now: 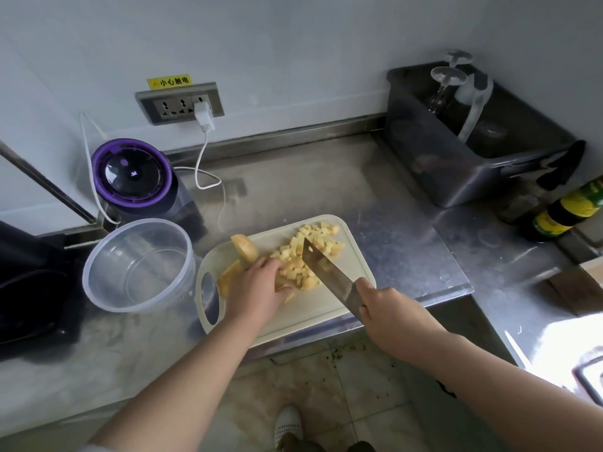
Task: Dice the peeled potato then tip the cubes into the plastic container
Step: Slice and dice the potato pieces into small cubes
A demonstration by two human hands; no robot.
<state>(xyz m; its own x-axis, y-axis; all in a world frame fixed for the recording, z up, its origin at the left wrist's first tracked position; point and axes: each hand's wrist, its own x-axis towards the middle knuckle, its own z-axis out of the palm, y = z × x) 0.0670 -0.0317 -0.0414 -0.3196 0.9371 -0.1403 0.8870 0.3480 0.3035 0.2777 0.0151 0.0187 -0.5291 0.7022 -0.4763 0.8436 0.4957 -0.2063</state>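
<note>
A cream cutting board (329,305) lies on the steel counter. A heap of yellow potato cubes (313,246) covers its far right part. Uncut potato slabs (244,247) lie at the board's left. My left hand (257,288) rests on potato pieces at the board's middle, fingers curled down over them. My right hand (388,308) grips the handle of a cleaver (323,272), whose blade stands in the cubes just right of my left fingers. The clear round plastic container (137,265) stands empty, touching the board's left end.
A purple-rimmed appliance (133,177) stands behind the container, with a white cable to the wall socket (181,104). A grey plastic bin (473,138) sits at the back right, dark bottles (564,210) beside it. A black appliance (29,288) is at the left edge.
</note>
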